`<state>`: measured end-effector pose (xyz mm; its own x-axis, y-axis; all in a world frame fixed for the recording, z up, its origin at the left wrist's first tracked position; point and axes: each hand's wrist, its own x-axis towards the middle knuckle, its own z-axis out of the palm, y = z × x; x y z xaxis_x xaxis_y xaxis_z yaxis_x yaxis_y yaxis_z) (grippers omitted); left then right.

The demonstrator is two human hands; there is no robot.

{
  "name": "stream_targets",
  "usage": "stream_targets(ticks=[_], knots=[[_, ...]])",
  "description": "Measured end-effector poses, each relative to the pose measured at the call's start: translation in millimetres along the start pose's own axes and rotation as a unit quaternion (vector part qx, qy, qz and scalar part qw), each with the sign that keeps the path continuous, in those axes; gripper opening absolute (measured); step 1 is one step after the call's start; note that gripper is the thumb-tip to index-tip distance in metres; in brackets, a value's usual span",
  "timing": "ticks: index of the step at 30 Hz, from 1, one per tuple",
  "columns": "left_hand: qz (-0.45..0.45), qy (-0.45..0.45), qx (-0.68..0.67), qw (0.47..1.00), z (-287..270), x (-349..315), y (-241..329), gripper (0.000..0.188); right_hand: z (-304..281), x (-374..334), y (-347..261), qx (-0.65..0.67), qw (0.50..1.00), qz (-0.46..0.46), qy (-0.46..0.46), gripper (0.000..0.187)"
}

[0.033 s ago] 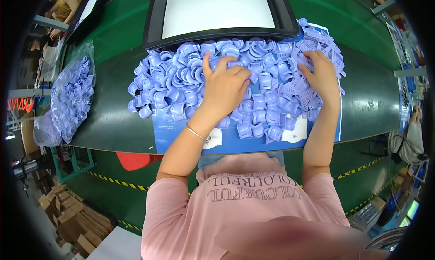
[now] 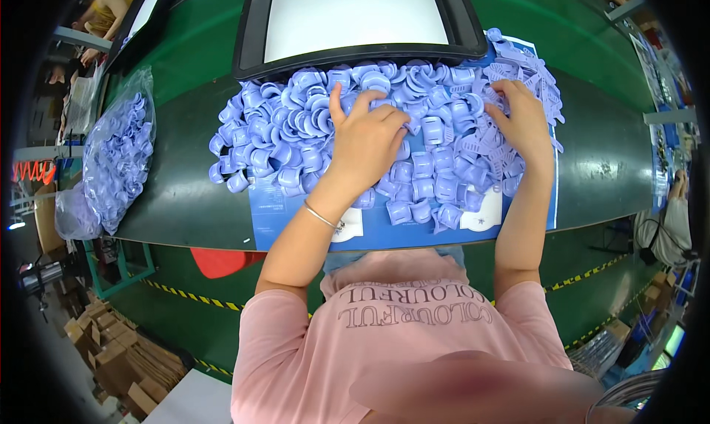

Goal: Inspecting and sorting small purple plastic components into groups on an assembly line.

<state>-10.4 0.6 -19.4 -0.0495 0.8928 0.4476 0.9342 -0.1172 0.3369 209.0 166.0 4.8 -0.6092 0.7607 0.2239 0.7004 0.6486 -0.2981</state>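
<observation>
Touching purple pieces (image 2: pixel 299 122) with half-open left hand (image 2: pixel 366 138), twelve o'clock, half-open right hand (image 2: pixel 526 122), two o'clock; cannot tell if gripping.

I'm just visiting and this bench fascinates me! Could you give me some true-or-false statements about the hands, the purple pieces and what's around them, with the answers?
1. The left hand is at the curved purple pieces. True.
2. The bracelet is on the right wrist. False: it is on the left wrist.
3. The right hand is by the flat, slotted purple pieces. True.
4. The white surface beyond the pieces has a red frame. False: its frame is black.
5. A clear bag of purple pieces lies left of the loose ones. True.
</observation>
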Motion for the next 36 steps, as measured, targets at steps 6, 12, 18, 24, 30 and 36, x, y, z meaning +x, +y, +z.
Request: stream_targets(ticks=[6,12,18,24,30,36], knots=[[-0.027,0.054,-0.070,0.996,-2,4,3,0.014,-2,4,-21,0.182,0.983,-0.003,0.025,0.022],[-0.093,0.063,-0.198,0.974,-8,6,5,0.012,-5,6,-37,0.187,0.961,-0.066,0.193,0.014],[-0.114,0.063,-0.226,0.965,-9,7,5,0.012,-4,-1,-43,0.552,0.824,0.108,0.067,0.010],[-0.061,0.082,-0.163,0.981,-11,7,3,0.016,7,-7,-68,0.693,0.710,0.044,-0.120,0.019],[-0.073,0.085,-0.317,0.942,-15,8,8,0.021,18,-12,-82,0.608,0.763,0.032,-0.215,0.024],[-0.071,0.054,-0.324,0.942,-19,9,11,0.029,19,-14,-82,0.528,0.808,0.031,-0.259,0.013]])
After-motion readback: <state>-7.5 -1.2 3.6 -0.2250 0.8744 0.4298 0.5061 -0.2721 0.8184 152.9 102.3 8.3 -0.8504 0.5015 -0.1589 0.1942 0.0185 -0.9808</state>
